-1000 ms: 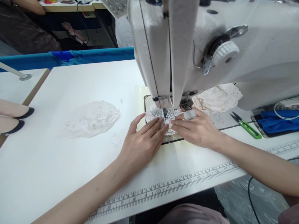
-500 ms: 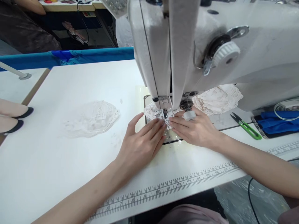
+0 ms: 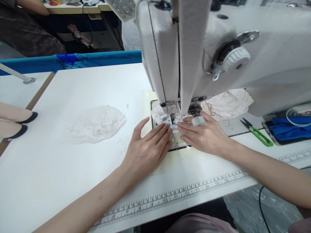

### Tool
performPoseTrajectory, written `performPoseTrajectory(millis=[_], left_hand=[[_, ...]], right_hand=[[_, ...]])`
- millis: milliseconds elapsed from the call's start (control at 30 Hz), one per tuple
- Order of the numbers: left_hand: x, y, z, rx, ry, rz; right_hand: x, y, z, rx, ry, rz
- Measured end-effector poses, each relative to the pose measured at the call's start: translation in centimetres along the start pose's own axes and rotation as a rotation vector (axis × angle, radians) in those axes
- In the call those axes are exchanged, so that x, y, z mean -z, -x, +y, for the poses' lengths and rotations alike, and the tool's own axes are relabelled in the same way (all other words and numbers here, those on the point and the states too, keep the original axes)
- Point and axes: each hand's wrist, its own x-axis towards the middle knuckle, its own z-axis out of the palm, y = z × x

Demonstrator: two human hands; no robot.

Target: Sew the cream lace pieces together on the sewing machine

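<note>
A small piece of white lace (image 3: 174,128) lies on the sewing machine's metal plate, its far part under the presser foot (image 3: 172,119). My left hand (image 3: 148,147) rests on the near left of the lace, fingers stretched out flat and thumb spread away. From the right, my right hand (image 3: 206,132) lies flat with its fingertips on the lace's right side. The machine's round white knob (image 3: 198,121) hides part of those fingers. Between the two hands a strip of eyelet edging shows. The sewing machine (image 3: 162,58) stands right over the fingertips.
On the table's left lies another white lace piece (image 3: 97,124); more lace (image 3: 228,103) is bunched behind the right hand. Green-handled thread snips (image 3: 259,134) and a blue cloth (image 3: 289,129) sit at right. A printed ruler (image 3: 175,195) follows the front edge. A co-worker's arm (image 3: 34,6) shows at top left.
The whole view has shifted slightly. Both hands keep nearly the same place on the lace, and the lace between the fingertips has turned or slid a little under the presser foot.
</note>
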Motion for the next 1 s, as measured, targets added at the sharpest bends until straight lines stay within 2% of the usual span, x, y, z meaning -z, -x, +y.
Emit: performPoseTrajectory(millis=[500, 767, 1000], left_hand=[[-0.6, -0.7, -0.8, 0.045, 0.007, -0.006], [-1.0, -0.6, -1.0, 0.026, -0.023, 0.025], [-1.0, -0.9, -1.5, 0.093, -0.018, -0.030]], right_hand=[[-0.6, -0.4, 0.4, -0.049, 0.066, -0.026], [-0.6, -0.5, 0.4, -0.058, 0.062, -0.050], [-0.6, -0.5, 0.5, -0.051, 0.061, -0.076]])
